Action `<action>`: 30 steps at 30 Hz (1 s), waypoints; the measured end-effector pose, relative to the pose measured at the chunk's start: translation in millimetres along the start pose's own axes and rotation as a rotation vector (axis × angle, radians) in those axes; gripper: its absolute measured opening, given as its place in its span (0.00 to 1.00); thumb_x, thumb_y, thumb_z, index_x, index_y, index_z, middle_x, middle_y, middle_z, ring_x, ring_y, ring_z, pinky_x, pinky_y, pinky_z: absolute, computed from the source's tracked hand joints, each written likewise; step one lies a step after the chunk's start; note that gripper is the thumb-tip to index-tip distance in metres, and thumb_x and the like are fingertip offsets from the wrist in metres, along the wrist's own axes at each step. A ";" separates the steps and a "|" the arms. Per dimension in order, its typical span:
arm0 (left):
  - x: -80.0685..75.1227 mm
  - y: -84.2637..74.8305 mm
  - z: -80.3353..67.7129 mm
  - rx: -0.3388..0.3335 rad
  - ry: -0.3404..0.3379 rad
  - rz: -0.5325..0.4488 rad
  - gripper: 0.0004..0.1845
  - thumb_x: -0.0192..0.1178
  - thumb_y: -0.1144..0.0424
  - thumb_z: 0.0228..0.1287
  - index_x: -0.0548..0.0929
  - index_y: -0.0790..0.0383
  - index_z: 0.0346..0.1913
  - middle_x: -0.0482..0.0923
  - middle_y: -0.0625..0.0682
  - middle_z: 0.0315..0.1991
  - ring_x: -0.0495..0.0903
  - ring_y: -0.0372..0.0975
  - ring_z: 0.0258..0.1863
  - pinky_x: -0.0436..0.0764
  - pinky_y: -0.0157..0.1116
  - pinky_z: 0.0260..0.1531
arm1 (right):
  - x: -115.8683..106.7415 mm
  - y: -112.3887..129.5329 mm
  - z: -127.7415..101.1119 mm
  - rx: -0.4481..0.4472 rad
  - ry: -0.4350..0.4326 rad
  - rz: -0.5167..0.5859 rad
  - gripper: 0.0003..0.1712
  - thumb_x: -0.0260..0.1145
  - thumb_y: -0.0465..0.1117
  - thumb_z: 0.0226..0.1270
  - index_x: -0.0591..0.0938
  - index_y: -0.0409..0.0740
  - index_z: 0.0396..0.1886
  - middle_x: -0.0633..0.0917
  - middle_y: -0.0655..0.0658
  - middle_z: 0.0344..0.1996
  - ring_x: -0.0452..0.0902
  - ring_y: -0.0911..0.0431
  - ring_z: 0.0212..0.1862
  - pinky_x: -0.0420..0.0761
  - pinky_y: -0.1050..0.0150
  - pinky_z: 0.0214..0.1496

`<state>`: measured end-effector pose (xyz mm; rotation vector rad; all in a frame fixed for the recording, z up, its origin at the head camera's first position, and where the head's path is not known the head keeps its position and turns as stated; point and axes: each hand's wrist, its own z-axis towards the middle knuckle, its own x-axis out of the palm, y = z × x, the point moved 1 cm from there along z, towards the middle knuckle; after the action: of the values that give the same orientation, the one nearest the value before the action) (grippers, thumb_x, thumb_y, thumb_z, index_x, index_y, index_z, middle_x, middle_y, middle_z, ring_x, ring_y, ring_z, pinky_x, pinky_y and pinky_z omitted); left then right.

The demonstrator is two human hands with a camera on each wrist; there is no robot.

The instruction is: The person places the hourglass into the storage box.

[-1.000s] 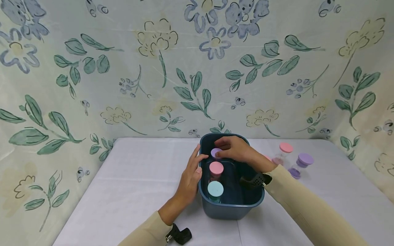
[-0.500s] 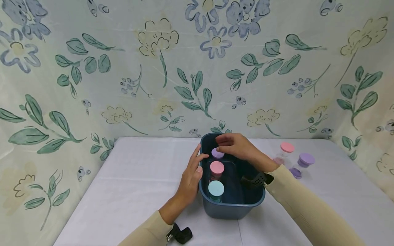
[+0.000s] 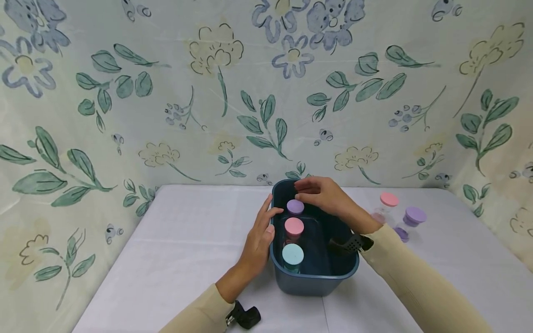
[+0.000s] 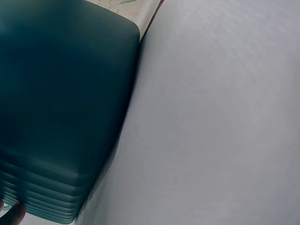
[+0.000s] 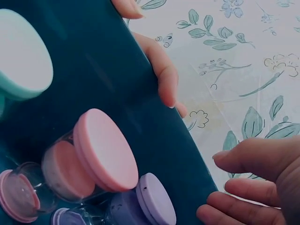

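over the far end of the blue bin (image 3: 313,280) the right hand (image 3: 322,196) hovers, fingers loosely spread and holding nothing, just above the purple-lid jar (image 3: 295,206). from the right wrist view its fingertips (image 5: 225,159) sit clear of that lid, not touching.

left hand (image 3: 258,240) lies along the bin's left wall, fingers straight, thumb hooked over the rim. bracing, not gripping.

inside the bin, along the left wall, three jars in a row: teal-lid jar (image 3: 292,255) nearest, pink-lid jar (image 3: 294,227) in the middle, purple-lid one farthest. they look upright from the head view. the right side of the bin floor is bare.

outside, right of the bin on the white table (image 3: 183,240): another pink-lid jar (image 3: 387,205) and a second purple-lid jar (image 3: 409,221), just beside each other; the purple one looks tilted or lying over, can't tell for sure.

risks as i see them:
- jars are packed lid to lid. a knock from the right wrist or sleeve on its way past could tip the purple one into the pink one, then domino down the row.
- jars look like clear glass or hard plastic. a topple against the wall could crack one.
- left hand pushing sideways could slide the bin on the smooth cloth.
- sleeve sweeping right could catch the two loose jars and roll them off the table.
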<state>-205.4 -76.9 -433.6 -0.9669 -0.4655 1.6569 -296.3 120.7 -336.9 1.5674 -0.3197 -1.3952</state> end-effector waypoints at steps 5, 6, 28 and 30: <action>-0.9 -0.3 1.0 -0.002 -0.002 0.005 0.23 0.34 0.57 0.73 0.65 0.47 0.68 0.44 0.48 0.77 0.47 0.44 0.75 0.56 0.61 0.65 | -4.2 3.3 -5.2 -0.016 -0.013 -0.001 0.26 0.66 0.45 0.65 0.76 0.36 0.59 0.81 0.35 0.55 0.78 0.42 0.56 0.76 0.47 0.57; -1.0 -0.4 1.1 -0.004 -0.001 0.008 0.23 0.34 0.57 0.73 0.65 0.46 0.68 0.44 0.48 0.77 0.47 0.44 0.75 0.56 0.61 0.65 | -5.4 4.0 -6.4 -0.006 -0.015 -0.001 0.26 0.66 0.45 0.65 0.77 0.37 0.59 0.81 0.36 0.55 0.78 0.43 0.56 0.76 0.47 0.57; -0.5 -1.7 1.9 -0.013 -0.011 0.008 0.23 0.36 0.59 0.72 0.66 0.46 0.67 0.44 0.48 0.77 0.48 0.43 0.75 0.58 0.61 0.64 | -38.4 8.2 -27.9 0.050 -0.055 0.038 0.27 0.66 0.50 0.65 0.76 0.43 0.60 0.81 0.41 0.57 0.77 0.48 0.58 0.76 0.50 0.58; -0.4 -1.5 2.3 -0.011 -0.012 0.010 0.23 0.36 0.59 0.72 0.66 0.46 0.67 0.44 0.48 0.77 0.48 0.43 0.75 0.58 0.62 0.64 | -41.2 8.4 -30.5 0.053 -0.054 0.056 0.28 0.66 0.50 0.65 0.76 0.43 0.60 0.80 0.40 0.57 0.77 0.47 0.58 0.75 0.50 0.58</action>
<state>-206.3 -76.4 -431.0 -0.9695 -0.4786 1.6712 -279.1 161.2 -309.2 1.5542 -0.4326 -1.3976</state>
